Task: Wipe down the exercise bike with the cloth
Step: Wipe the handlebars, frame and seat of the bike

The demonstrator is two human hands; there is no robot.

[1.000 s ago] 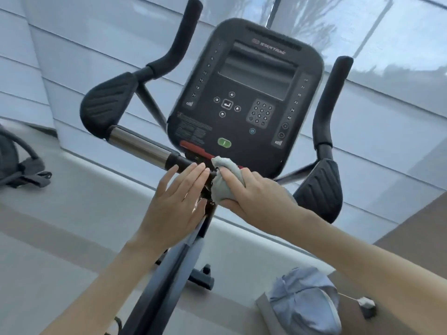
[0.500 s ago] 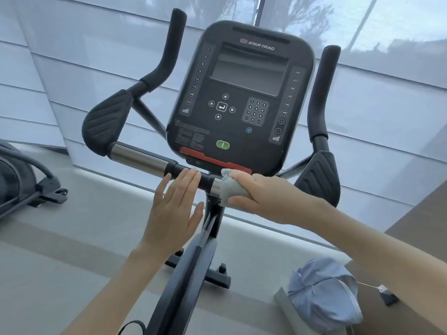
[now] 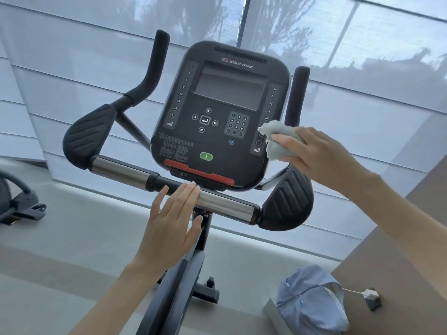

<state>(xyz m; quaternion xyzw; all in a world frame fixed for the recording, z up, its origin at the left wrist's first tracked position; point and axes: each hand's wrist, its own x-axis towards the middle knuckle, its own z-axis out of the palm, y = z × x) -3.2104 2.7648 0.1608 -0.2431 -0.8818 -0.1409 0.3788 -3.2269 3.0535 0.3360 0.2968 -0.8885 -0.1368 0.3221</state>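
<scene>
Buttons are the main hazard here: the right hand (image 3: 314, 153) pinches the bunched cloth (image 3: 278, 141) against the right edge of the console (image 3: 217, 143) of the exercise bike (image 3: 186, 276), over the column of level keys and just beside the keypad (image 3: 237, 126). A firm pass could therefore press keys, and a sweep down and to the left could reach the green button (image 3: 206, 156) and wake the machine. The cloth is wadded rather than spread, so I judge it would skip the screen's corners and leave streaks. Whether it is damp I cannot tell, but moisture near the socket under the red strip (image 3: 198, 171) would be a worry. The left hand (image 3: 171, 223) lies flat, fingers straight and together, holding nothing, fingertips on the crossbar (image 3: 222, 204). A flat palm steadies little, so a hard push could rock the console.
</scene>
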